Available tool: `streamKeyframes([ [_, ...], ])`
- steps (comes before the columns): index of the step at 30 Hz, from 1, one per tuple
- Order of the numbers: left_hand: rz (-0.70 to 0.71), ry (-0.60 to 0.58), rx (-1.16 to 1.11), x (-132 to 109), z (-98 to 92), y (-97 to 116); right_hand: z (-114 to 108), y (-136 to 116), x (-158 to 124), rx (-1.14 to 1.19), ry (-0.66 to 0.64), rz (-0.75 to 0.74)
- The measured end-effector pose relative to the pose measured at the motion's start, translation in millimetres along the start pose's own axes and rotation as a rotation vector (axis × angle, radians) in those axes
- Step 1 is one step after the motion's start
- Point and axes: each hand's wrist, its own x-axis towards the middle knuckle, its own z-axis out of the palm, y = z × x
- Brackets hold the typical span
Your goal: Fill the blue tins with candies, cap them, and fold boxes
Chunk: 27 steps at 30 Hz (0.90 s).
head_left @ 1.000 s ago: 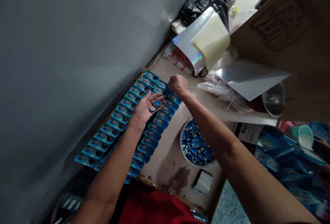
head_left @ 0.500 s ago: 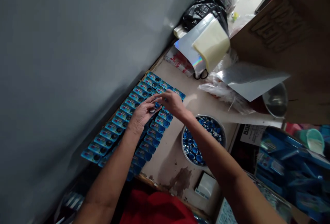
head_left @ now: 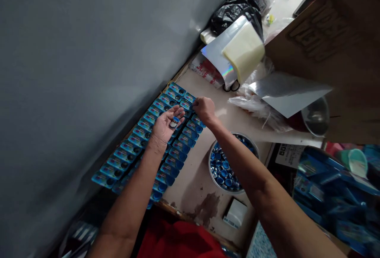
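My left hand (head_left: 166, 125) is palm up above the rows of cards, its fingers loosely curled. Small round blue-and-silver caps (head_left: 173, 122) lie on that palm. Farther right, my right hand (head_left: 204, 109) has its fingers pinched together at the edge of the far rows; whatever is between its fingertips is hidden. The small blue printed cards (head_left: 154, 111) lie side by side in long rows, each with a round spot at one end. Many of the same blue and silver caps fill a round bowl (head_left: 210, 171) beneath my right forearm.
A grey wall (head_left: 74, 52) borders the cards on the left. Silver sheets, a yellow cloth (head_left: 245, 50), scissors (head_left: 231, 86) and a black plastic bag (head_left: 234, 10) lie beyond. On the right stand a cardboard box (head_left: 320, 52) and a heap of blue packets (head_left: 332, 194). A small white box (head_left: 235, 213) sits near the front.
My right hand has moved away from my left palm, rightward to the far cards, and its fingers have closed. My left hand has opened out, showing the caps on its palm.
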Motion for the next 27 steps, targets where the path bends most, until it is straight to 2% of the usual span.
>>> streamKeyframes([
  [2,0.004,-0.024,-0.008,4,-3.9,3,-4,-5,14,-0.117,-0.105,0.052],
  [5,0.003,-0.071,-0.039,9,-9.0,2,-10,-8,32,-0.175,-0.205,0.100],
  [9,-0.010,-0.058,-0.051,2,-10.2,4,-20,-14,35,-0.193,-0.202,0.086],
  [11,-0.022,-0.005,-0.025,-6,-9.9,7,-21,-22,19,-0.186,-0.147,0.031],
  [13,-0.031,0.018,-0.007,-14,-10.6,11,-14,-29,-9,-0.094,-0.049,-0.090],
  [15,-0.041,-0.003,-0.002,-18,-12.2,12,-1,-34,-41,0.084,0.019,-0.284],
  [17,-0.068,-0.029,-0.005,-19,-14.1,11,15,-34,-70,0.292,0.023,-0.468],
  [18,-0.093,-0.033,-0.007,-19,-15.0,8,23,-32,-80,0.375,0.012,-0.507],
  [20,-0.145,-0.023,-0.019,-18,-16.8,2,34,-26,-92,0.491,0.005,-0.474],
  [23,-0.170,-0.008,-0.042,-20,-19.9,-7,37,-14,-87,0.556,0.024,-0.273],
  [25,-0.157,-0.006,-0.046,-24,-22.1,-9,31,-8,-72,0.478,0.067,-0.152],
  [27,-0.131,0.008,-0.041,-27,-23.8,-7,23,-7,-53,0.290,0.092,-0.071],
])
